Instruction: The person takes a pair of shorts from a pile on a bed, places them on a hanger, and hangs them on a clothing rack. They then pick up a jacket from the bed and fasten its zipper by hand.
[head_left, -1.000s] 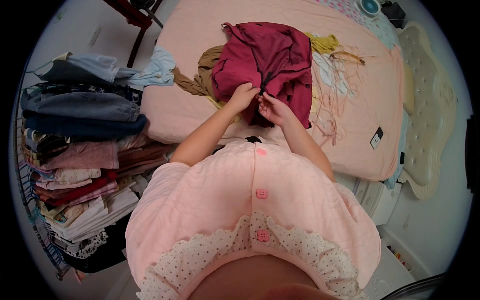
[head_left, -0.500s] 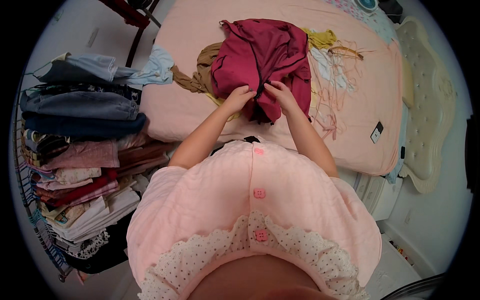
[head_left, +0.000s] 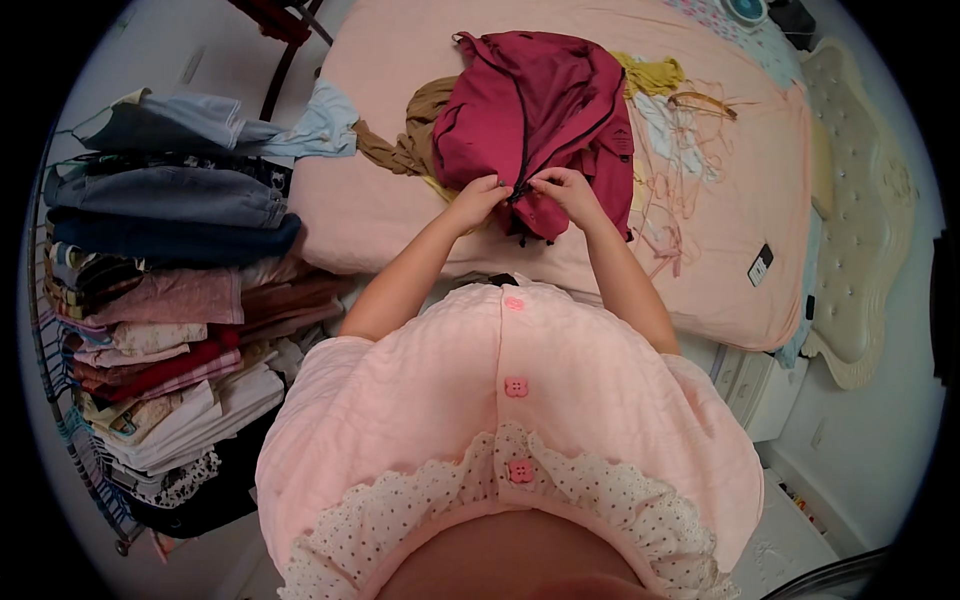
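Note:
A dark red jacket (head_left: 545, 100) with a black zipper lies bunched on the bed in front of me. My left hand (head_left: 479, 204) pinches the jacket's front edge at the lower end of the zipper. Close beside it, my right hand (head_left: 570, 196) has thumb and finger pressed together on the zipper's other side. The fingertips nearly meet over the black zipper end (head_left: 517, 193); the slider itself is too small to make out. Below the hands, the jacket's hem hangs toward the bed's near edge.
Brown cloth (head_left: 420, 130) and a yellow garment (head_left: 652, 74) lie beside the jacket. Thin pink straps (head_left: 690, 180) and a phone (head_left: 760, 264) are on the pink bedsheet (head_left: 370, 225). On the left, a rack holds several hung clothes (head_left: 170, 195). A padded headboard (head_left: 870, 200) stands right.
My right hand's fingers have drawn in closer to the left hand at the zipper end. The jacket's right front panel lies a little flatter and wider. The view has shifted slightly.

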